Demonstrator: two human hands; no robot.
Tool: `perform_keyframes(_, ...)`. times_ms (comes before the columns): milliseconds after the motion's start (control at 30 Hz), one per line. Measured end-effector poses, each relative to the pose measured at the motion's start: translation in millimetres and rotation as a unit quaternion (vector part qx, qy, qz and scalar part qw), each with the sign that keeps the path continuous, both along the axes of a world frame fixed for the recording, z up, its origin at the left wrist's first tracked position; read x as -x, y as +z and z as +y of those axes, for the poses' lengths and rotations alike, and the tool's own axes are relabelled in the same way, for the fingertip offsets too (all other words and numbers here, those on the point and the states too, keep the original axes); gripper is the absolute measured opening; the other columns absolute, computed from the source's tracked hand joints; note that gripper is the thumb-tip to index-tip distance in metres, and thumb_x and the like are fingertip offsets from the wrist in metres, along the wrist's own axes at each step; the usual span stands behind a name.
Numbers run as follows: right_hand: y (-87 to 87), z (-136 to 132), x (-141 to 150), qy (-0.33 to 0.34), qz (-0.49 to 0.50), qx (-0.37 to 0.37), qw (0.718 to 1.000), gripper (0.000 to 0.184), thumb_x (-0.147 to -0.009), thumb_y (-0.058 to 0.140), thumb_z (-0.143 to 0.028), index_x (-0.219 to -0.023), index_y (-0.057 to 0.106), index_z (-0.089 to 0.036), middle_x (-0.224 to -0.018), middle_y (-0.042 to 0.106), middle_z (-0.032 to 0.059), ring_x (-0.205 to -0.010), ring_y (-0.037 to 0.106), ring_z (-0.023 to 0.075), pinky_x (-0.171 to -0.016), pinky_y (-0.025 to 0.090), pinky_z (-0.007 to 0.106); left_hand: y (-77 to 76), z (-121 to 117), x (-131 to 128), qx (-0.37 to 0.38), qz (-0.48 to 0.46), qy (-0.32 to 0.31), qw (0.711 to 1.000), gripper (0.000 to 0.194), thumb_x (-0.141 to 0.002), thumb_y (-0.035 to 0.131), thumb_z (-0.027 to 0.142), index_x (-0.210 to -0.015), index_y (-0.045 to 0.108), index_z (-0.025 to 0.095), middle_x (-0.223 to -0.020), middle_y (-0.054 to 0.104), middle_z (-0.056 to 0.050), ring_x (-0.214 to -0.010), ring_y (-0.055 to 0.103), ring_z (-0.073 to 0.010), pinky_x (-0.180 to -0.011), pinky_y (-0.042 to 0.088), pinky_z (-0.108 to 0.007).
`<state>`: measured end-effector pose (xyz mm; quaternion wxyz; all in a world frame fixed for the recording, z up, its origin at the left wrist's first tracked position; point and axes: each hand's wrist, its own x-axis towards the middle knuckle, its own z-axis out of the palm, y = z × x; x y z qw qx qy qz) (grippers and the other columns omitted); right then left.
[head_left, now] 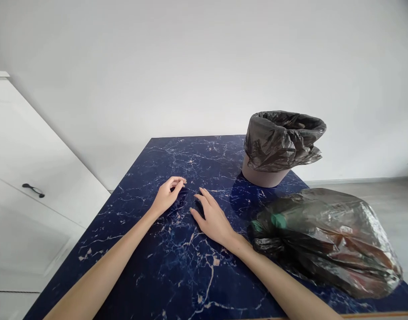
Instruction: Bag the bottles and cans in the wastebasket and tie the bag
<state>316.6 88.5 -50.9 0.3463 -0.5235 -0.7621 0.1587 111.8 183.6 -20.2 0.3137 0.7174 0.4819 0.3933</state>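
Observation:
My left hand is over the dark blue marble-patterned table, its fingers loosely curved and nothing seen in it. Close by on its right, my right hand has its fingers spread, palm down, and it too is without any object. Whether either hand touches the tabletop, I cannot tell. Beside my right forearm lies a filled black see-through garbage bag, gathered at its left end, with something green at the neck. Reddish contents show dimly through the plastic. Behind it stands a taupe bin lined with a black garbage bag.
A pale wall rises behind the table. To the left is a white cabinet with a dark handle. The filled bag reaches toward the table's right edge, with grey floor past it.

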Motion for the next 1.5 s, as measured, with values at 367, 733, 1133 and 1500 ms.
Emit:
perform_keyframes(367, -2.1, 23.8, 0.4, 0.002, -0.027, -0.017, 0.999, 0.048, -0.110, 0.049, -0.034, -0.151, 0.059, -0.011, -0.168, 0.050, 0.0183, -0.161, 0.041, 0.0316, -0.132, 0.040, 0.054, 12.7, -20.3, -2.1, 0.002, 0.066, -0.015, 0.998, 0.021, -0.107, 0.047, 0.036, -0.106, 0.063, 0.022, -0.081, 0.065, 0.001, -0.070, 0.061, -0.0161, -0.063, 0.045, -0.028)
perform_keyframes(733, -1.7, 17.4, 4.7, 0.006, -0.055, -0.036, 0.998, 0.047, -0.110, 0.046, -0.026, -0.152, 0.058, -0.011, -0.168, 0.049, 0.0194, -0.162, 0.039, 0.0323, -0.132, 0.039, 0.058, 5.9, -32.7, -10.8, -0.110, 0.244, -0.125, 0.955, 0.021, -0.106, 0.044, 0.024, -0.091, 0.059, 0.024, -0.077, 0.067, 0.002, -0.067, 0.058, -0.0174, -0.081, 0.044, -0.037)
perform_keyframes(1133, 1.1, 16.8, 5.2, 0.006, -0.062, -0.030, 0.998, 0.048, -0.110, 0.042, -0.025, -0.153, 0.058, -0.010, -0.169, 0.047, 0.0194, -0.162, 0.039, 0.0325, -0.132, 0.039, 0.058, 6.3, -34.5, -11.8, -0.144, 0.294, -0.127, 0.936, 0.021, -0.108, 0.041, 0.022, -0.092, 0.054, 0.025, -0.077, 0.067, 0.002, -0.065, 0.060, -0.0172, -0.078, 0.048, -0.036)
perform_keyframes(1500, 0.9, 15.4, 5.2, 0.007, -0.063, -0.031, 0.998, 0.048, -0.111, 0.041, -0.026, -0.154, 0.058, -0.011, -0.170, 0.046, 0.0189, -0.163, 0.037, 0.0328, -0.132, 0.039, 0.059, 6.1, -36.2, -11.3, -0.137, 0.297, -0.122, 0.937, 0.020, -0.109, 0.041, 0.022, -0.093, 0.054, 0.024, -0.078, 0.067, 0.002, -0.065, 0.059, -0.0169, -0.078, 0.048, -0.036)
